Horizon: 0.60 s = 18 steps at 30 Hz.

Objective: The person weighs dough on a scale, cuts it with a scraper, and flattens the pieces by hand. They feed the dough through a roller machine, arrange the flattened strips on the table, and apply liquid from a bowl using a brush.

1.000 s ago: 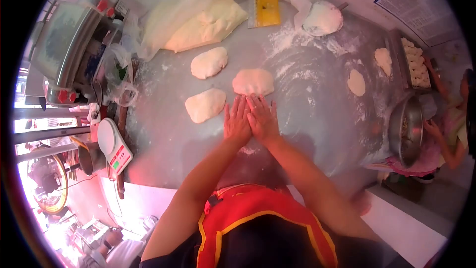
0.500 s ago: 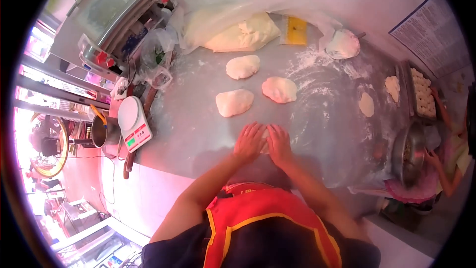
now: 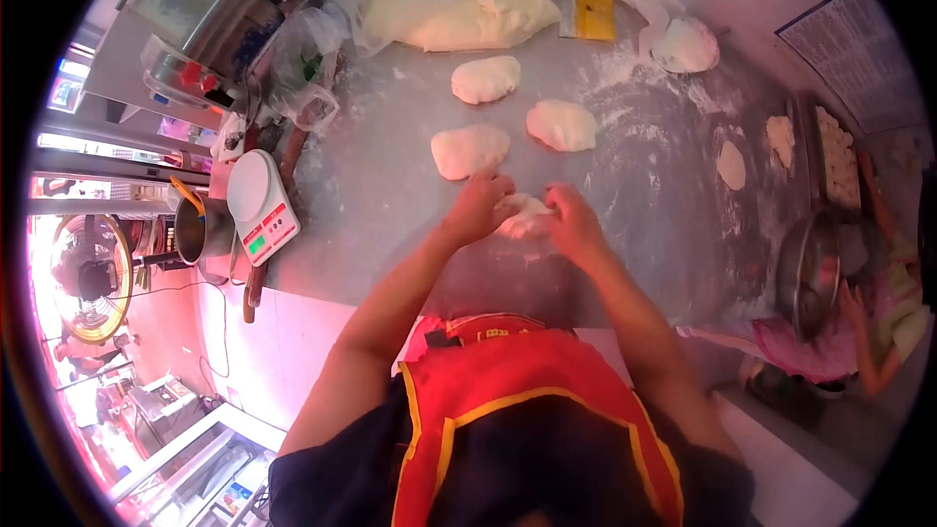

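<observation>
A piece of dough (image 3: 527,219) lies on the grey worktop (image 3: 381,176), between my two hands. My left hand (image 3: 478,208) grips its left edge with closed fingers. At its right edge my right hand (image 3: 574,222) pinches the dough, with the fingertips curled. Just beyond my hands sit three rounded dough pieces: one (image 3: 470,150) close to my left fingers, another (image 3: 562,125) further right, and a third (image 3: 486,79) behind them.
At the left are a white scale (image 3: 262,205) and a pot (image 3: 202,228). Bagged dough (image 3: 468,15), a yellow packet (image 3: 592,14) and a flour bowl (image 3: 685,45) stand at the back. Right: a metal bowl (image 3: 809,276), a dough tray (image 3: 836,161) and another person's hands (image 3: 853,308).
My hands have moved apart from their place side by side over the dough and now hold its two edges, with more of it showing. The view has tilted, shifting the worktop upward.
</observation>
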{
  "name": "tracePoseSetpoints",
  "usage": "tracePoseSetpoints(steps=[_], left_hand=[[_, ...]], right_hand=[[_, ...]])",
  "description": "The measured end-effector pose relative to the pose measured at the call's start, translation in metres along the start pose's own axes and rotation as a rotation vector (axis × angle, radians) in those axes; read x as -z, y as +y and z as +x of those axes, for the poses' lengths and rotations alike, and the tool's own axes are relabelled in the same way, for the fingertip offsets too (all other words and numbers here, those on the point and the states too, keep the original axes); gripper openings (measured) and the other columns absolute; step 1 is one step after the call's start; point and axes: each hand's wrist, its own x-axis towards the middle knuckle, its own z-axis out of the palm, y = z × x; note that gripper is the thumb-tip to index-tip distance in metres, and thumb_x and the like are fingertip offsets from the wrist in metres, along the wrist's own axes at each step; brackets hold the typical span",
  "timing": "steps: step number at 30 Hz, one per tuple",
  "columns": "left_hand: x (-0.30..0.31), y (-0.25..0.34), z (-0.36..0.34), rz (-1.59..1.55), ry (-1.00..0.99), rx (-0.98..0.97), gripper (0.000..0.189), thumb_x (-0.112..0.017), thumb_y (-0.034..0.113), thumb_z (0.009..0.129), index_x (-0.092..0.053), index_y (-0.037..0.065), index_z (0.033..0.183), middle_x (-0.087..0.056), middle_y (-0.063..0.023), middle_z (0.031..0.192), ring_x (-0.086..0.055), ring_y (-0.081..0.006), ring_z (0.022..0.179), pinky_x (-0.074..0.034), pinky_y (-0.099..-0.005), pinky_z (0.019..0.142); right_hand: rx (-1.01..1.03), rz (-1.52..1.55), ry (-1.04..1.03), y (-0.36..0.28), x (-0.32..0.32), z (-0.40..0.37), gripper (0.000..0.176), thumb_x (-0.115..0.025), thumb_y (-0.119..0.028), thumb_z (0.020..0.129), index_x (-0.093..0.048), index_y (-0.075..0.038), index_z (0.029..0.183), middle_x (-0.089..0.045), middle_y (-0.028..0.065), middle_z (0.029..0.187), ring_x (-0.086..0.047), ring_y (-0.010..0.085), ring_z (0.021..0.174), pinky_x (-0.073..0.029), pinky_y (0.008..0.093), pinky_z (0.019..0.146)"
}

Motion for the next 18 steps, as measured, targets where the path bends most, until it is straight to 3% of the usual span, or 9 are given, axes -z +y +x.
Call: tracePoseSetpoints(steps=[1,2,5,6,9,12,16,18], left_hand=[[0.003,0.007,-0.004,-0.007,0.138,-0.149,0.029,-0.069,0.015,0.072,-0.058,0.010,0.098,-0.051,-0.0132,0.114,-0.051,-0.0322,0.104,-0.046,-0.0393,0.082],[0.002,0.012,-0.008,0.053,0.102,-0.148,0.030,-0.069,0.016,0.073,-0.058,0.010,0.099,-0.051,-0.0130,0.116,-0.050,-0.0320,0.106,-0.046,-0.0396,0.083],[-0.014,0.022,-0.019,0.195,0.055,-0.167,0.037,-0.068,0.017,0.073,-0.055,0.010,0.107,-0.047,-0.0123,0.124,-0.046,-0.0311,0.114,-0.043,-0.0399,0.089],[-0.028,0.015,-0.022,0.213,0.070,-0.180,0.042,-0.068,0.017,0.073,-0.054,0.010,0.112,-0.045,-0.0122,0.129,-0.044,-0.0307,0.118,-0.041,-0.0398,0.093],[-0.063,0.005,-0.012,0.399,0.118,-0.233,0.054,-0.062,0.020,0.077,-0.045,0.008,0.127,-0.037,-0.0120,0.139,-0.033,-0.0294,0.130,-0.030,-0.0420,0.105],[-0.086,-0.002,-0.003,0.484,0.126,-0.204,0.056,-0.050,0.027,0.084,-0.038,0.006,0.135,-0.032,-0.0133,0.145,-0.026,-0.0287,0.136,-0.020,-0.0458,0.110],[-0.078,0.013,0.008,0.513,0.071,-0.119,0.056,-0.038,0.028,0.088,-0.033,0.006,0.139,-0.029,-0.0135,0.146,-0.022,-0.0281,0.138,-0.014,-0.0498,0.111],[-0.085,0.004,0.010,0.555,0.064,-0.113,0.056,-0.040,0.026,0.087,-0.033,0.006,0.139,-0.029,-0.0120,0.147,-0.020,-0.0278,0.139,-0.014,-0.0488,0.112]], right_hand=[[-0.044,0.030,0.008,-0.015,0.014,-0.008,0.022,-0.067,-0.009,0.071,-0.052,-0.003,0.086,-0.056,0.0162,0.100,-0.053,0.0359,0.093,-0.043,0.0421,0.080],[-0.085,0.057,0.015,-0.022,0.021,-0.015,0.020,-0.066,-0.008,0.072,-0.052,-0.003,0.086,-0.056,0.0163,0.101,-0.053,0.0366,0.094,-0.044,0.0418,0.079],[0.227,-0.149,0.074,-0.004,0.012,-0.035,0.016,-0.062,-0.004,0.077,-0.050,-0.003,0.087,-0.055,0.0146,0.108,-0.053,0.0359,0.099,-0.045,0.0403,0.083],[0.179,-0.198,-0.048,0.008,0.007,-0.042,0.024,-0.062,-0.008,0.079,-0.052,-0.001,0.099,-0.052,0.0170,0.120,-0.049,0.0389,0.108,-0.042,0.0410,0.091],[0.143,-0.233,0.156,0.007,-0.008,-0.041,0.045,-0.060,-0.016,0.082,-0.045,0.001,0.121,-0.041,0.0201,0.134,-0.040,0.0405,0.121,-0.034,0.0468,0.100],[0.198,-0.214,0.159,0.018,-0.039,-0.022,0.062,-0.052,-0.030,0.088,-0.030,0.001,0.136,-0.032,0.0216,0.142,-0.031,0.0407,0.129,-0.024,0.0535,0.105],[0.146,-0.272,0.160,0.023,-0.042,-0.013,0.063,-0.041,-0.041,0.091,-0.027,0.000,0.138,-0.033,0.0209,0.140,-0.031,0.0387,0.130,-0.020,0.0580,0.105],[0.144,-0.320,0.176,0.024,-0.040,-0.008,0.064,-0.036,-0.044,0.091,-0.028,-0.001,0.138,-0.035,0.0199,0.139,-0.033,0.0373,0.129,-0.020,0.0584,0.104]])
